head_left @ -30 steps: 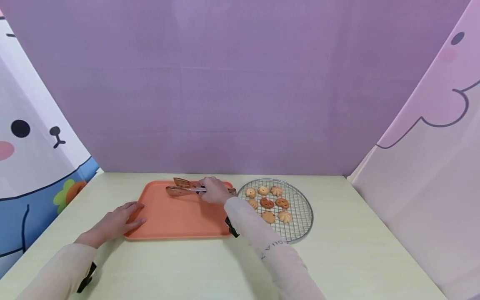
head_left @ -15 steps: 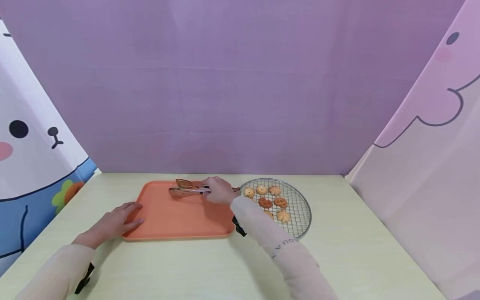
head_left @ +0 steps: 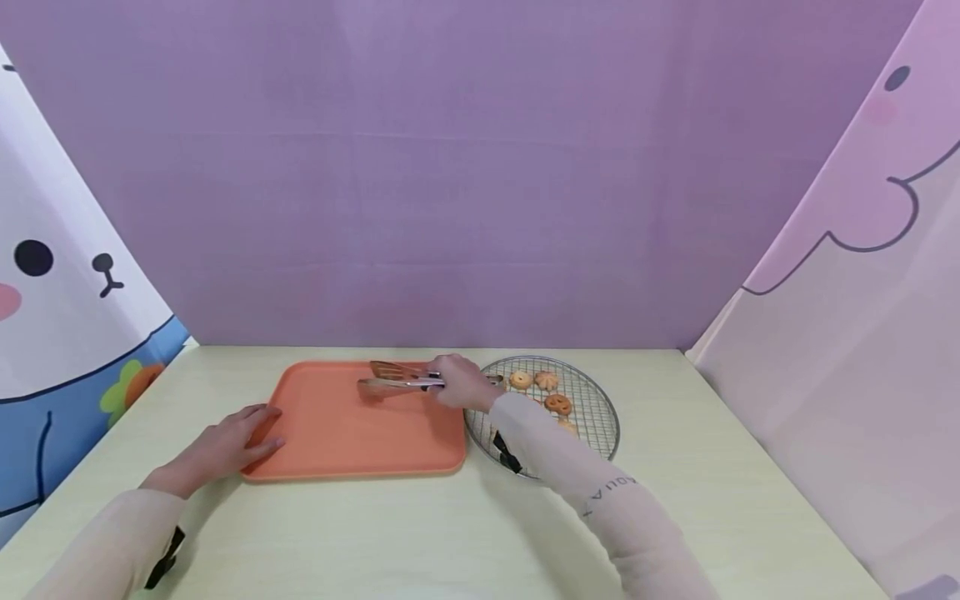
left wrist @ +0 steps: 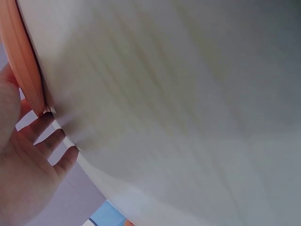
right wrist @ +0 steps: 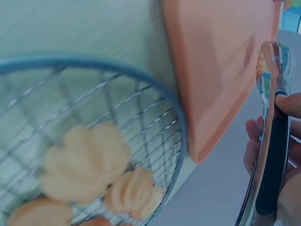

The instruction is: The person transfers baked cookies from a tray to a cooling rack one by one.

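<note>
My right hand grips a pair of metal tongs near the tray's far right corner. The tongs' two heads point left over the orange tray, apart and with no cookie showing between them. In the right wrist view the fingers and thumb wrap the tongs' black grip. My left hand rests at the tray's left edge, thumb and index finger over the rim. Several fingers reach down to the table outside it in the left wrist view. To the right, a round wire rack bears several cookies, including a pretzel-shaped cookie.
The pale table meets a purple backdrop at its far edge. Cartoon-printed curtains flank it on both sides. My right sleeve crosses over the rack and hides some cookies. Rack and tray stand side by side.
My right hand and the tongs have moved right, toward the rack, and the forearm now covers more of the cookies. The left hand stays at the tray's edge.
</note>
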`<action>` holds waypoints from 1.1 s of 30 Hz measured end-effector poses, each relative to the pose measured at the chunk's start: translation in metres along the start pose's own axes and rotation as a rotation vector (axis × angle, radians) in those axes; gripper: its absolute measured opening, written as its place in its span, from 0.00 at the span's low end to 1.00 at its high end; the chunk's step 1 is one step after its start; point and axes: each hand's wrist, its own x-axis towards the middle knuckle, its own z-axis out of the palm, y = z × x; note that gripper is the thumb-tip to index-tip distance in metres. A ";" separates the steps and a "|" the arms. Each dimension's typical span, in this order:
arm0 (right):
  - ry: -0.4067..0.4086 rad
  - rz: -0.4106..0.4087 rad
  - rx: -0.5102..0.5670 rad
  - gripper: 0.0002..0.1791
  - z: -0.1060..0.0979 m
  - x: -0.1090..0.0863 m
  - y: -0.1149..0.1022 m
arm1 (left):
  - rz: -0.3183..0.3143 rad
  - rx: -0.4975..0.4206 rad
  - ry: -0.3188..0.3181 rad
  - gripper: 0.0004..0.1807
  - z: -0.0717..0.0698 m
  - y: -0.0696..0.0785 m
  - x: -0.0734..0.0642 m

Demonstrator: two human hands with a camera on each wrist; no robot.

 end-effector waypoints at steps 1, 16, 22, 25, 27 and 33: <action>0.000 -0.001 0.001 0.20 -0.001 -0.002 0.002 | -0.006 -0.002 -0.007 0.34 0.000 0.000 0.000; -0.008 0.009 0.031 0.20 -0.020 -0.037 0.027 | -0.054 -0.021 -0.059 0.37 -0.003 0.002 -0.001; -0.011 0.010 0.053 0.18 -0.032 -0.051 0.032 | -0.059 -0.012 -0.058 0.36 -0.003 0.002 0.000; 0.005 0.002 0.037 0.18 -0.036 -0.058 0.036 | -0.063 -0.011 -0.062 0.37 -0.002 0.002 0.000; 0.011 -0.004 0.051 0.18 -0.038 -0.062 0.040 | -0.064 -0.016 -0.064 0.37 -0.002 0.002 0.000; 0.040 0.006 0.055 0.20 -0.043 -0.073 0.049 | -0.057 -0.015 -0.062 0.37 -0.002 0.002 -0.001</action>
